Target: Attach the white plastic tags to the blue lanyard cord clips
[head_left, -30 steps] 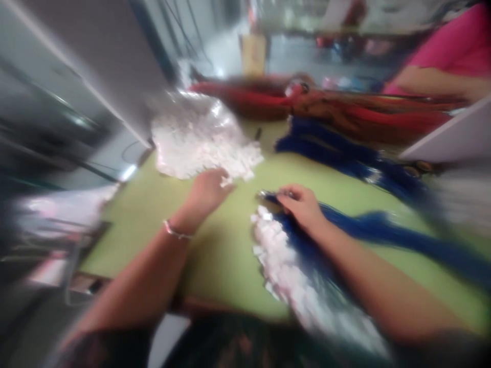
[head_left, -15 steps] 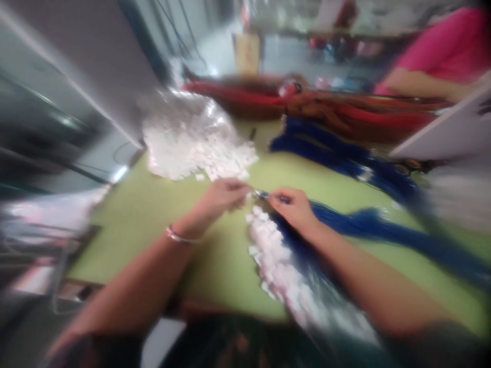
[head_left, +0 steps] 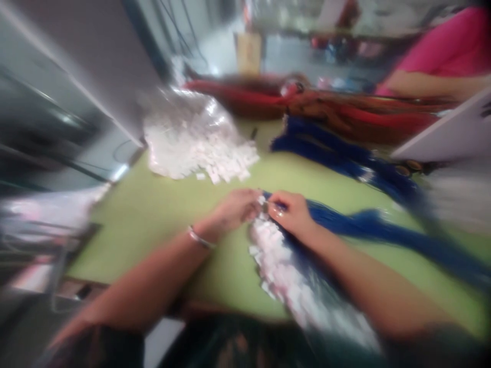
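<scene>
The left hand (head_left: 243, 207) is pinching a small white rectangular piece (head_left: 262, 200), nearly meeting the right hand (head_left: 290, 210), which is gripping thin dark-blue wires (head_left: 345, 221) above the green surface (head_left: 164, 204).

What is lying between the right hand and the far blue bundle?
Between the right hand and the far blue bundle, the head view shows only bare green table.
</scene>
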`<state>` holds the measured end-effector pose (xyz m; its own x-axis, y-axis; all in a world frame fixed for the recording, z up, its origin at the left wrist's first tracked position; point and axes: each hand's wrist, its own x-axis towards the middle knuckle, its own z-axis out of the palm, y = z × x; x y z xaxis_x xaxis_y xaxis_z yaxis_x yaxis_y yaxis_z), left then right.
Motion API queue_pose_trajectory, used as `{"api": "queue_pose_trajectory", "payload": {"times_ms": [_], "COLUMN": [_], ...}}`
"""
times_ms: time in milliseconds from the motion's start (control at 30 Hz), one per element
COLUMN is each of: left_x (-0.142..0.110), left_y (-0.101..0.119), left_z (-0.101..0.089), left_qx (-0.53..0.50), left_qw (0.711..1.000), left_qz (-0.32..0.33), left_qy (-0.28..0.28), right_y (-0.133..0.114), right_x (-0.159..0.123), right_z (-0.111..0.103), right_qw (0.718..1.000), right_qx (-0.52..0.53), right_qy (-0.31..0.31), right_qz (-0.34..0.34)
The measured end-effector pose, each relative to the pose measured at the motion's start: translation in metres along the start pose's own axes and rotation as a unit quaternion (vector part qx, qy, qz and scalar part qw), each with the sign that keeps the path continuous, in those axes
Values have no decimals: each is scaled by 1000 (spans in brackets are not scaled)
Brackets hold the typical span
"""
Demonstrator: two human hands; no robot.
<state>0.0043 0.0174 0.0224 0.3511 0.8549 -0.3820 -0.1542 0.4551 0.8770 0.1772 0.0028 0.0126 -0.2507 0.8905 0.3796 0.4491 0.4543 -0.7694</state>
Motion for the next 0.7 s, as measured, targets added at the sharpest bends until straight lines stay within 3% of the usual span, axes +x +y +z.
{"api": "queue_pose_trajectory", "payload": {"times_ms": [333,567,700], "left_x": [-1,1,3], "left_y": [-11,-13,-15], "left_z": [9,7,7], "left_qx": [202,163,184], "left_qw": [968,973,970], "left_qz": [104,100,98], "left_qy": [107,128,122], "right_y": [1,1,2], "right_x": [-2,4,4], "right_z": [3,-4,-4], "right_qw": [995,996,996], "right_qx": [-100,-14,-12], "right_qy": [-21,-42,-62], "right_qz": [1,75,71]}}
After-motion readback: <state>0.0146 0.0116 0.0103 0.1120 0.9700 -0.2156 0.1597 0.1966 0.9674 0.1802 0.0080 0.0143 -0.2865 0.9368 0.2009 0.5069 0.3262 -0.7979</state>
